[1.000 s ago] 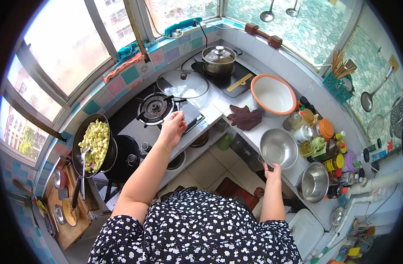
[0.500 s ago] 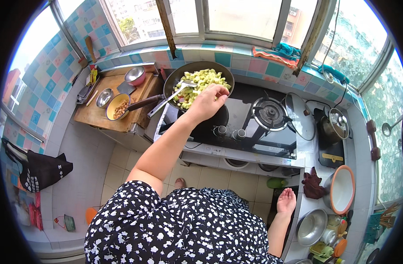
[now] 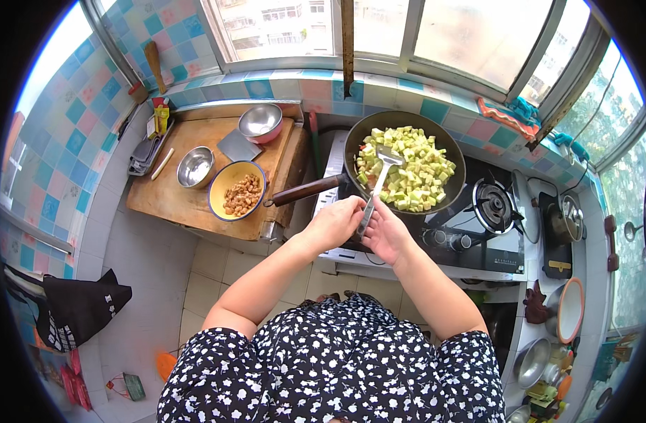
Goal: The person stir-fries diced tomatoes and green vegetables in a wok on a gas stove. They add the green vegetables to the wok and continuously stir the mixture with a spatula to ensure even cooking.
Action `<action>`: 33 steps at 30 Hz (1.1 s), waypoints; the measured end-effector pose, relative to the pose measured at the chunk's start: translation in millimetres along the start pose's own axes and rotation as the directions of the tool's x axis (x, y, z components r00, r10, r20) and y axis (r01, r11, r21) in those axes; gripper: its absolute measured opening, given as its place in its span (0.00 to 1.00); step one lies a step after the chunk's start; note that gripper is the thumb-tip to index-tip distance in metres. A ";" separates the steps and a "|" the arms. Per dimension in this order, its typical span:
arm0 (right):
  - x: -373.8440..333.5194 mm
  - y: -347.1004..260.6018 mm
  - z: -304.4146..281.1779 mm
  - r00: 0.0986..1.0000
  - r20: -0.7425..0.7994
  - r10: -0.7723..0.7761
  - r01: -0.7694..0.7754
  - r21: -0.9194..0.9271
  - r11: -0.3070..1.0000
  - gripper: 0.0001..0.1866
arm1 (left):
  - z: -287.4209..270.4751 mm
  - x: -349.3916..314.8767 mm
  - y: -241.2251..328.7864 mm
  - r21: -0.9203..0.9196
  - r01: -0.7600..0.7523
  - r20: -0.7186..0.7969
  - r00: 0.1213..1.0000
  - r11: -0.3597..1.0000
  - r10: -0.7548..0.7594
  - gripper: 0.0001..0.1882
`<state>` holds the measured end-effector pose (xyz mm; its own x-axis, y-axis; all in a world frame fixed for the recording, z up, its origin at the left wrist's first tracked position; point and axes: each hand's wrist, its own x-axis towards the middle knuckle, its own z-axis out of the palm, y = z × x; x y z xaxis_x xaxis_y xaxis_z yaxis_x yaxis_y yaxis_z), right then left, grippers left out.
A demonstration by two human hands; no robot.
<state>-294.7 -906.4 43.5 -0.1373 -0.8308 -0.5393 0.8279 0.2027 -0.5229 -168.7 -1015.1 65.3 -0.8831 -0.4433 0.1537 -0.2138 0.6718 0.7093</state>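
Resting its head on a heap of pale green diced vegetables (image 3: 425,173), a metal spatula (image 3: 379,187) lies inside a dark frying pan (image 3: 360,134), its handle slanting over the near rim toward the person. At the handle's lower end the left hand (image 3: 339,224) has its fingers bunched against the metal, though whether that grip is closed on it I cannot tell. The right hand (image 3: 388,236) is just beside it, its grip loosely open with the palm showing next to the handle. The pan's brown handle (image 3: 307,191) points left, above the left forearm. Under and to the right of the pan is a black stove (image 3: 492,252) with a bare burner (image 3: 493,204). To the left, on a wooden worktop (image 3: 161,203), a yellow bowl (image 3: 221,185) holds brown pieces of food (image 3: 243,196), with a small steel bowl (image 3: 196,168) beside it. A flat grey blade (image 3: 238,146) lies behind these, near a pink-sided bowl (image 3: 261,124). Farther right are a pot (image 3: 568,220), an orange-rimmed basin (image 3: 570,310), a dark red cloth (image 3: 536,303) and a larger steel bowl (image 3: 531,363). A black bag (image 3: 80,307) hangs at the far left.
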 end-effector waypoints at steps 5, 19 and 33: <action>-38.8 -49.1 -3.5 0.932 -0.338 -0.130 0.011 -0.332 0.943 0.12 | -51.2 8.3 -18.3 0.330 -0.294 -0.084 0.937 0.897 0.338 0.13; -198.4 -194.0 7.4 0.827 0.028 -0.561 -0.420 -0.631 -0.652 0.18 | -55.7 1.5 -106.9 0.593 0.031 -0.056 0.998 0.805 0.004 0.21; -101.2 -202.1 -36.5 0.853 0.107 -0.511 -0.319 -0.668 -0.672 0.13 | -49.8 4.7 -93.7 0.612 0.098 -0.074 0.995 0.784 -0.067 0.22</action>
<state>-468.0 -844.3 179.6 -0.4816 -0.8678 -0.1224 -0.8763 0.4747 0.0826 -132.1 -1109.7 33.8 -0.8335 -0.5300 0.1560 -0.5104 0.8468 0.1502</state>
